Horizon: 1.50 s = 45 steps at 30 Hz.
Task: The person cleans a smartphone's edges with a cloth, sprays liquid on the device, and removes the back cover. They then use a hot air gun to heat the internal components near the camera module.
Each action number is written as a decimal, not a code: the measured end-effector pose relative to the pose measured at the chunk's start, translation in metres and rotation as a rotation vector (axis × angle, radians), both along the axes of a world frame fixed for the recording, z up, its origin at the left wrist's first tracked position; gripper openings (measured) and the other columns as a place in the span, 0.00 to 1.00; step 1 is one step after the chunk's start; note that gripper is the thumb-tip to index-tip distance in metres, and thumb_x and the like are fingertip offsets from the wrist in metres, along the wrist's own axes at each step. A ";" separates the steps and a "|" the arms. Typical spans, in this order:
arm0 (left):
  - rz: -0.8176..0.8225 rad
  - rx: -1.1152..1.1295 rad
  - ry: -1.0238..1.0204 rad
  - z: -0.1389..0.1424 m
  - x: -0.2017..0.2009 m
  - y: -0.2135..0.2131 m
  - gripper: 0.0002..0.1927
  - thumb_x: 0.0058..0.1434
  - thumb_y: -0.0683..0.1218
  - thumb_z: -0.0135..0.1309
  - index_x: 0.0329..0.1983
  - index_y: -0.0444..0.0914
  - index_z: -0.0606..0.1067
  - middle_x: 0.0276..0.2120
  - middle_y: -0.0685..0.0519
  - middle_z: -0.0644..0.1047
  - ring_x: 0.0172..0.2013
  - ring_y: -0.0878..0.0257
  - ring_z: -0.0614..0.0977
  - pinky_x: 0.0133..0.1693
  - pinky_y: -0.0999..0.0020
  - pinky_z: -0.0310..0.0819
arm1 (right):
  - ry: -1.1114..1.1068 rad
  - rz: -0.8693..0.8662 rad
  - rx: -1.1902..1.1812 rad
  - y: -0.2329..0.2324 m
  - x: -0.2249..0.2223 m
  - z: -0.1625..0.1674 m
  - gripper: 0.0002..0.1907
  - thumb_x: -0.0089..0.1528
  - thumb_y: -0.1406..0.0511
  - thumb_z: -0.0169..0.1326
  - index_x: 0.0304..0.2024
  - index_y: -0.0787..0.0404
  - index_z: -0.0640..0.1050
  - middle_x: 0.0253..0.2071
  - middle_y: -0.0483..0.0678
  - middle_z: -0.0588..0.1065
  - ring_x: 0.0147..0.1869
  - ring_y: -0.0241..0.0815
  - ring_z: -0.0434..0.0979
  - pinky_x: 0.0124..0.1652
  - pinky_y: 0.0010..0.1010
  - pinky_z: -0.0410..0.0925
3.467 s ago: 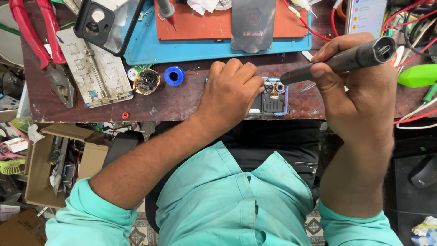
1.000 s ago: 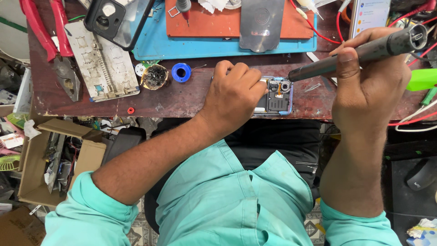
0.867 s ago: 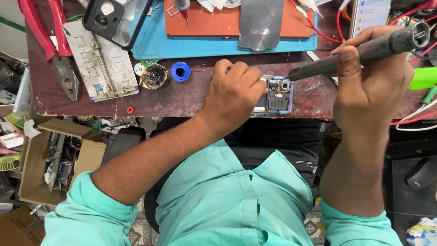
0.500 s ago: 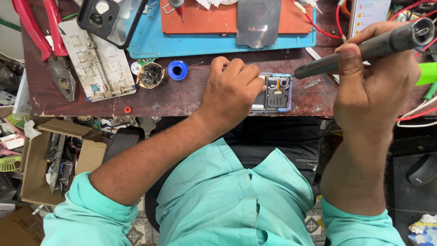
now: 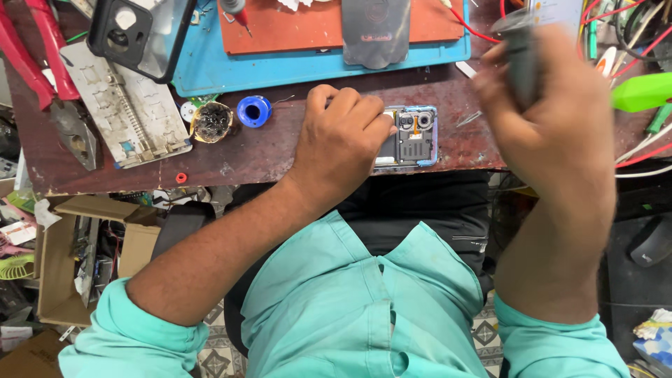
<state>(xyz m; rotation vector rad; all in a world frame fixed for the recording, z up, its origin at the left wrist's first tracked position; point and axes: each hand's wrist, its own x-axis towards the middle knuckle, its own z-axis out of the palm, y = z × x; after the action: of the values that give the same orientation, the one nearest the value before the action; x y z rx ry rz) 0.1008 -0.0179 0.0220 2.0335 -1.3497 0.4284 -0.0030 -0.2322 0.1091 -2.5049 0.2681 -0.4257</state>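
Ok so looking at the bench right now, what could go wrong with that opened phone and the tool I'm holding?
1. The opened phone lies at the table's front edge, steadied only by the left hand; a nudge might tip it into the lap.
2. The right hand is blurred, swinging the dark tool near red wires; it may snag them.
3. The small red piece near the edge could roll off.

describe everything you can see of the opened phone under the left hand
The opened phone lies flat at the front edge of the dark wooden bench, back cover off. Its light blue frame surrounds grey metal shielding and two round camera lenses at the top. The left hand rests on and hides its left part.
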 end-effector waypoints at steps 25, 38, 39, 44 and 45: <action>0.015 0.019 -0.035 -0.001 0.001 0.002 0.02 0.62 0.41 0.56 0.33 0.40 0.76 0.33 0.55 0.71 0.39 0.59 0.74 0.51 0.59 0.64 | 0.250 0.248 -0.202 -0.004 0.037 -0.038 0.16 0.61 0.64 0.67 0.44 0.63 0.75 0.33 0.57 0.76 0.36 0.61 0.77 0.35 0.45 0.68; 0.016 0.000 -0.018 -0.005 0.001 0.001 0.07 0.65 0.44 0.61 0.33 0.39 0.76 0.34 0.55 0.71 0.40 0.59 0.74 0.52 0.57 0.64 | 0.160 0.253 -0.215 -0.008 0.043 -0.045 0.20 0.65 0.59 0.68 0.47 0.66 0.75 0.34 0.58 0.76 0.37 0.60 0.78 0.36 0.44 0.69; 0.017 -0.003 -0.019 -0.005 0.001 0.001 0.07 0.65 0.44 0.61 0.33 0.39 0.76 0.34 0.55 0.72 0.40 0.59 0.74 0.51 0.57 0.64 | 0.104 0.252 -0.199 -0.008 0.041 -0.042 0.17 0.67 0.61 0.66 0.47 0.66 0.75 0.36 0.58 0.77 0.39 0.59 0.79 0.37 0.43 0.70; 0.017 -0.004 -0.020 -0.006 0.001 0.001 0.06 0.65 0.44 0.61 0.35 0.38 0.76 0.35 0.55 0.72 0.41 0.59 0.74 0.52 0.57 0.64 | 0.001 -0.102 0.350 -0.017 0.011 -0.017 0.14 0.77 0.58 0.48 0.51 0.62 0.72 0.33 0.47 0.73 0.32 0.39 0.74 0.31 0.29 0.67; 0.018 -0.003 -0.022 -0.007 0.001 0.001 0.06 0.65 0.43 0.61 0.35 0.38 0.76 0.35 0.55 0.72 0.40 0.59 0.74 0.52 0.57 0.65 | -0.077 -0.029 0.366 -0.022 0.001 -0.011 0.16 0.79 0.57 0.43 0.51 0.64 0.72 0.36 0.46 0.74 0.35 0.36 0.77 0.36 0.26 0.71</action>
<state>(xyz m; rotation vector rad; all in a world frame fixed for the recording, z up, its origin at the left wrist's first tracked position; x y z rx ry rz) 0.1020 -0.0168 0.0155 2.0450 -1.3441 0.4619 -0.0017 -0.2542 0.0985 -2.1245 0.3212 -0.4406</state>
